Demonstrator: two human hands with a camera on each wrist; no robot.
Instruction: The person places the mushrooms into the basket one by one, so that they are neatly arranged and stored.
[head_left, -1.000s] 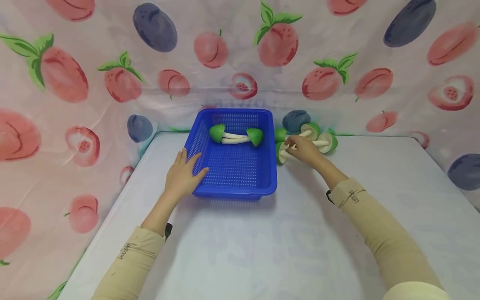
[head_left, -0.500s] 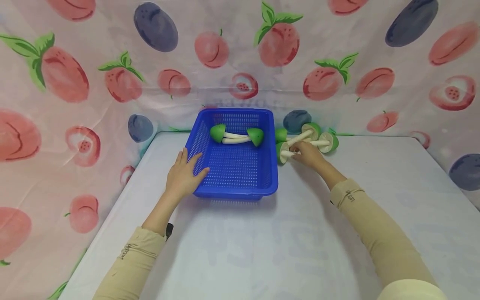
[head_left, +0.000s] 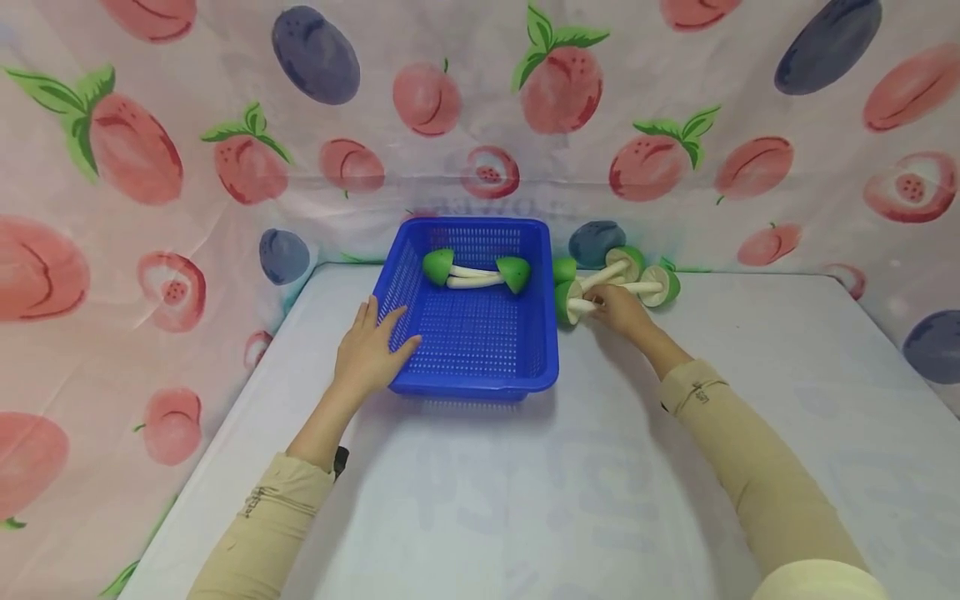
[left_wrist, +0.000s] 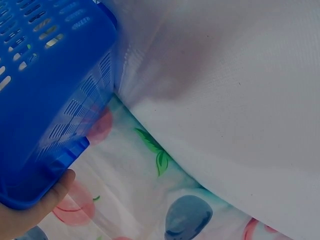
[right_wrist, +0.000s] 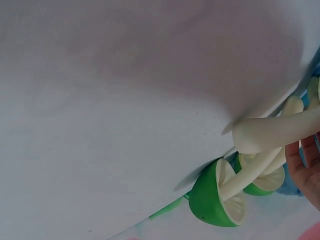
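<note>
My left hand (head_left: 367, 348) lies over the left rim of a blue perforated plastic basket (head_left: 474, 385), fingers spread and fairly straight; a fingertip touches the basket's outer edge in the left wrist view. Two mushrooms with green caps and pale stems, likely toys, lie at the basket's back: one cap (head_left: 438, 267) left, the other cap (head_left: 513, 273) right. Just right of the basket, my right hand (head_left: 622, 312) pinches the stem of a mushroom (head_left: 567, 302) whose cap is near the basket wall. The right wrist view shows this stem (right_wrist: 270, 132) above my fingers (right_wrist: 305, 167).
Behind the right hand lie more mushrooms, one cap (head_left: 626, 262) toward the back and another (head_left: 663, 286) to the right. A white-covered table (head_left: 480, 500) meets a fruit-printed cloth backdrop (head_left: 480, 100) at its back and left edges.
The right hand has shifted slightly right and lower among the mushrooms, and its fingers have closed on one stem. The left hand and basket have stayed in place.
</note>
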